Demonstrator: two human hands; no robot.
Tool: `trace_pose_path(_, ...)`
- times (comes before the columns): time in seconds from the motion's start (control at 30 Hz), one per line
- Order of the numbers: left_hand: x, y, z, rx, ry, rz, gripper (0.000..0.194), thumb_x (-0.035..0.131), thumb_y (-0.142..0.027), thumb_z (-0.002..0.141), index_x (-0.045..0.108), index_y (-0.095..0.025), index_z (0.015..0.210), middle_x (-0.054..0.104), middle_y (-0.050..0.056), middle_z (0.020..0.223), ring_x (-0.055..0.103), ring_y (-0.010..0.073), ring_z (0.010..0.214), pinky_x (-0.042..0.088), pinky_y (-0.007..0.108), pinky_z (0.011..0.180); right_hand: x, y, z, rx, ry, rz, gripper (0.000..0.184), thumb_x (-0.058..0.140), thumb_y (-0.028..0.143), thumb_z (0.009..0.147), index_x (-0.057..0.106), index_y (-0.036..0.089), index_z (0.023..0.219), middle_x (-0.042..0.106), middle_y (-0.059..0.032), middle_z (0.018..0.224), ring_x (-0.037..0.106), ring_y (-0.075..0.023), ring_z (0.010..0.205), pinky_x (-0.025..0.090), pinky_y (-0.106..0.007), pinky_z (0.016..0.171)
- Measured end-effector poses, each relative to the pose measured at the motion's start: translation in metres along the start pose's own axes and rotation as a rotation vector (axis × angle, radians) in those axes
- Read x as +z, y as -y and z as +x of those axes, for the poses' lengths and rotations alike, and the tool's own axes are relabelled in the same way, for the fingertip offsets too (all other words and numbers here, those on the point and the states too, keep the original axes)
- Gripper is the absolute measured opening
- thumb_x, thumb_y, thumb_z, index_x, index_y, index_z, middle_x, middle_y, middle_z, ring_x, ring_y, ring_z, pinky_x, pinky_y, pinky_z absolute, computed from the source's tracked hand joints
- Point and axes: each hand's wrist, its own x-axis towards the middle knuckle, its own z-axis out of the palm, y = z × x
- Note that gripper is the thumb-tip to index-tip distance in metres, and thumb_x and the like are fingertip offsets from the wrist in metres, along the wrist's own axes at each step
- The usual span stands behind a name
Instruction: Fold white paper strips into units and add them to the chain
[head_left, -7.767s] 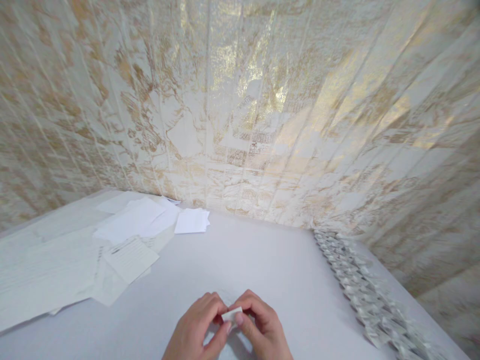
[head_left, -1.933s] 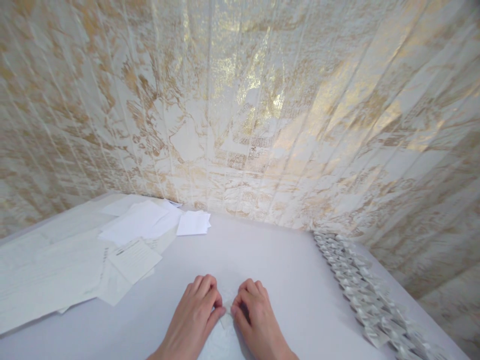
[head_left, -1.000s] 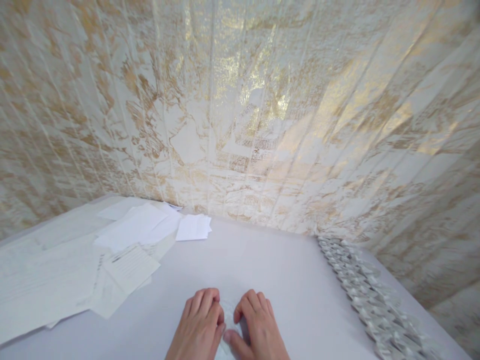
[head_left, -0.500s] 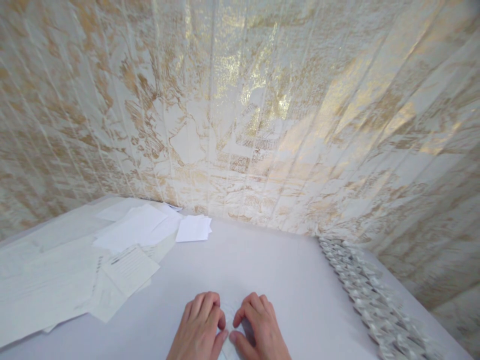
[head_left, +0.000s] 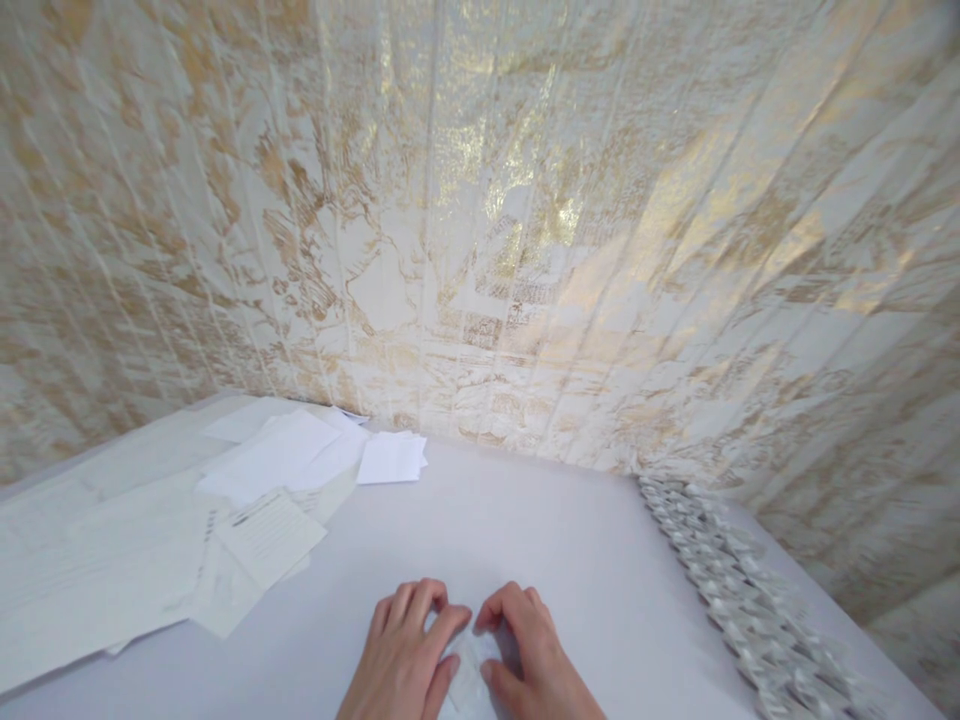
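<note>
A small pale piece of paper (head_left: 469,675) lies on the white table at the bottom centre, partly hidden by my hands and cut off by the lower edge of the view. My left hand (head_left: 405,650) is on its left side, thumb and index finger bent in around the paper. On the opposite side, my right hand (head_left: 529,645) has curled fingers and its thumb on the paper's right edge. Both hands rest low over the table, fingertips close together at the paper's far end.
Loose sheets (head_left: 97,560), some printed, cover the table's left side. A small stack of white paper squares (head_left: 391,458) lies at the back. Rows of folded paper pieces (head_left: 739,600) run along the right edge. A gold-patterned curtain (head_left: 480,220) hangs behind the table (head_left: 540,530).
My left index finger has reached farther forward and to the right across the paper. My right hand has shifted slightly right, and more of the paper shows between the thumbs.
</note>
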Motion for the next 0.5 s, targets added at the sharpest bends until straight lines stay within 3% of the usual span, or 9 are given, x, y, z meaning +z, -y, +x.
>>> trace_pose_path(0.17, 0.001, 0.005, -0.001, 0.039, 0.043, -0.036, 0.021, 0.057, -0.010, 0.083, 0.061, -0.025, 0.098, 0.059, 0.004, 0.109, 0.052, 0.0253, 0.103, 0.039, 0.038, 0.086, -0.011, -0.004, 0.000, -0.012, 0.064, 0.068, 0.045, 0.048, -0.004, 0.064, 0.057, 0.024, 0.098, 0.061, -0.0009, 0.096, 0.056, -0.0204, 0.095, 0.042, -0.035, 0.093)
trace_pose_path(0.27, 0.002, 0.009, 0.000, 0.021, 0.053, -0.068, 0.015, 0.059, -0.011, 0.083, 0.060, -0.023, 0.090, 0.060, 0.003, 0.104, 0.053, 0.0243, 0.100, 0.040, 0.036, 0.085, -0.011, -0.002, 0.002, -0.005, 0.158, 0.027, 0.036, 0.058, 0.002, 0.069, 0.062, 0.023, 0.099, 0.059, -0.0024, 0.100, 0.055, -0.0221, 0.099, 0.039, -0.038, 0.097)
trace_pose_path(0.4, 0.002, 0.011, 0.001, 0.034, 0.046, -0.117, 0.015, 0.058, -0.008, 0.083, 0.058, -0.023, 0.085, 0.060, 0.002, 0.099, 0.053, 0.0228, 0.097, 0.039, 0.034, 0.084, 0.001, -0.003, 0.003, 0.031, 0.156, -0.116, 0.044, 0.081, 0.013, 0.058, 0.067, 0.022, 0.098, 0.056, -0.0039, 0.101, 0.054, -0.0258, 0.097, 0.040, -0.040, 0.092)
trace_pose_path(0.5, 0.001, 0.010, 0.001, 0.048, 0.043, -0.153, 0.015, 0.053, -0.009, 0.087, 0.056, -0.022, 0.083, 0.061, 0.002, 0.098, 0.053, 0.0223, 0.096, 0.038, 0.034, 0.083, 0.011, -0.005, 0.001, 0.032, 0.107, -0.179, 0.050, 0.086, 0.011, 0.052, 0.068, 0.021, 0.097, 0.056, -0.0042, 0.101, 0.054, -0.0263, 0.095, 0.041, -0.039, 0.089)
